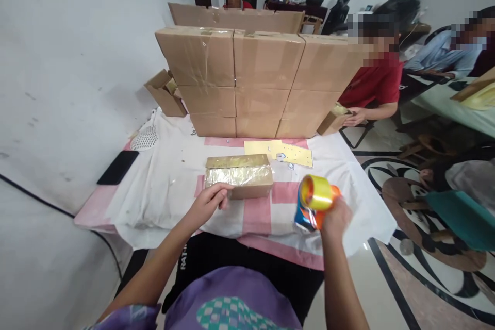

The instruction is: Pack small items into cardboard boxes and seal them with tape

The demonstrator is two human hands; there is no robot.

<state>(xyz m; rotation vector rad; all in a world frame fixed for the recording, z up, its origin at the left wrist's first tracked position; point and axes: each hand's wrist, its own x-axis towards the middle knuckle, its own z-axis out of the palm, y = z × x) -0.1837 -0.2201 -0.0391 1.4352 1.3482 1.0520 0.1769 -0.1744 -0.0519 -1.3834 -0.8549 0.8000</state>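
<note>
In front of me on the cloth lies a small cardboard box (247, 189), with shiny clear tape across its top. My left hand (211, 203) is at the box's front left side, its fingers curled and the fingertips against the front face. Whether something thin is pinched there cannot be made out. To the right of the box, my right hand (337, 219) grips a tape dispenser (307, 216), orange and blue, carrying a roll of yellowish tape (319, 192). The dispenser is held above the cloth, and the hand is slightly blurred.
Stacked cardboard boxes (266, 59) form a wall across the back. Yellow card strips (296, 153) lie before it. A black phone (118, 167) and a white perforated piece (145, 137) are at left. An open box (166, 93) stands behind. At right, a person in red (381, 82) holds another box (333, 119).
</note>
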